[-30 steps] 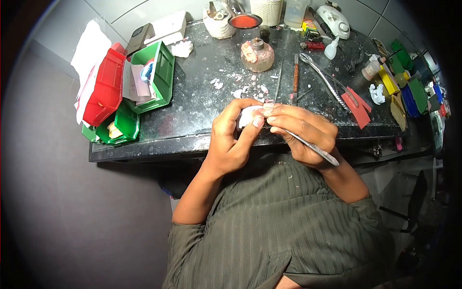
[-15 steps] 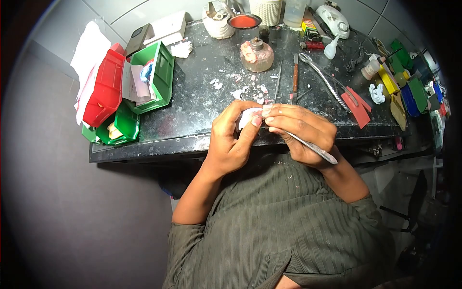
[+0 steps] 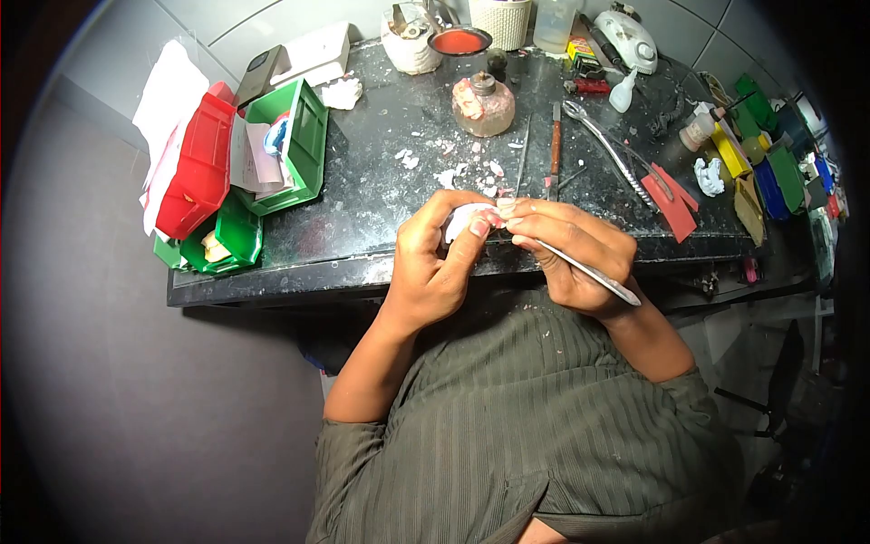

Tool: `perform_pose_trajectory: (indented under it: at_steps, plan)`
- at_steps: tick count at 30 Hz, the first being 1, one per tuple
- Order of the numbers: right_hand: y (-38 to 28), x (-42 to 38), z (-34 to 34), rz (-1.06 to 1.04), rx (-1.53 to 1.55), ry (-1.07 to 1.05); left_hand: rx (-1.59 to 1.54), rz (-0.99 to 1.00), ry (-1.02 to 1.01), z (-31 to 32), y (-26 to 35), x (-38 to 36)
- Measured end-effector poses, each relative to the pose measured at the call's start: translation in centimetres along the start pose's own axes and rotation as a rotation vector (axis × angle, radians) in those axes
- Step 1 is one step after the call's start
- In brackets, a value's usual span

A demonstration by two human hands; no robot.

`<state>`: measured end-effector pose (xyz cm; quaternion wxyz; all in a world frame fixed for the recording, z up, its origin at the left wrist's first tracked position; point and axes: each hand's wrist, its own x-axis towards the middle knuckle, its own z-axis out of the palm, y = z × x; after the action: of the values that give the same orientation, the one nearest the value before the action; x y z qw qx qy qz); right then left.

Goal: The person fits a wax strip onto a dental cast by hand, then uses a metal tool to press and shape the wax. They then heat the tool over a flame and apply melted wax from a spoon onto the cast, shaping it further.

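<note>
My left hand (image 3: 428,263) is wrapped round a small white dental cast (image 3: 459,221), thumb on its near side and index finger over the top. Pink wax (image 3: 493,218) shows on the cast's right side; the rest is covered by fingers. My right hand (image 3: 580,245) grips a slim metal wax carver (image 3: 598,279) whose flat end sticks out below the palm. The carver's working tip is hidden behind the fingertips, which are at the pink wax. Both hands are just above the table's front edge.
On the black table (image 3: 381,181) lie white and pink scraps, a glass spirit burner (image 3: 484,107), a wooden-handled wax knife (image 3: 555,145), a twisted metal tool (image 3: 612,154) and pink wax sheets (image 3: 669,213). Green bins (image 3: 313,150) and a red bin (image 3: 195,168) stand left.
My right hand and the carver have shifted slightly to the right, and more of the pink wax shows between the hands. The left hand has barely moved.
</note>
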<state>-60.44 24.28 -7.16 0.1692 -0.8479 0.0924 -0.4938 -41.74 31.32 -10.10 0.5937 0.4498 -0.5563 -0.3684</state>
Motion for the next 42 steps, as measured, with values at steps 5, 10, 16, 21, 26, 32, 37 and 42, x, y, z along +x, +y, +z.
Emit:
perform_pose_trajectory:
  at_steps: [5, 10, 16, 21, 26, 32, 37, 42]
  plan:
    - [0.2, -0.4, 0.2, 0.007, 0.003, 0.025, -0.081, 0.033, 0.012, 0.1, -0.1, 0.2]
    - [0.3, -0.5, 0.2, 0.006, -0.009, 0.022, -0.096, 0.052, 0.030, 0.1, -0.1, 0.3]
    - [0.2, -0.4, 0.1, 0.006, -0.005, 0.038, -0.237, -0.043, -0.048, -0.5, -0.2, 0.5]
    - [0.3, -0.1, -0.4, 0.037, 0.039, 0.117, -0.075, 0.011, -0.066, -0.3, 0.1, 0.5]
    - [0.4, 0.1, 0.1, -0.027, 0.060, 0.044, -0.031, 0.010, -0.045, 0.0, 0.5, 0.3]
    - [0.5, 0.1, 0.4, -0.034, 0.062, 0.020, 0.052, 0.081, -0.047, -0.1, 0.2, 0.5]
    - [0.3, 0.5, 0.4, -0.038, 0.071, 0.011, 0.087, 0.078, -0.053, -0.1, 0.2, 0.4]
    - [0.2, 0.6, 0.3, -0.025, 0.059, 0.001, 0.058, 0.043, -0.075, -0.2, 0.4, 0.4]
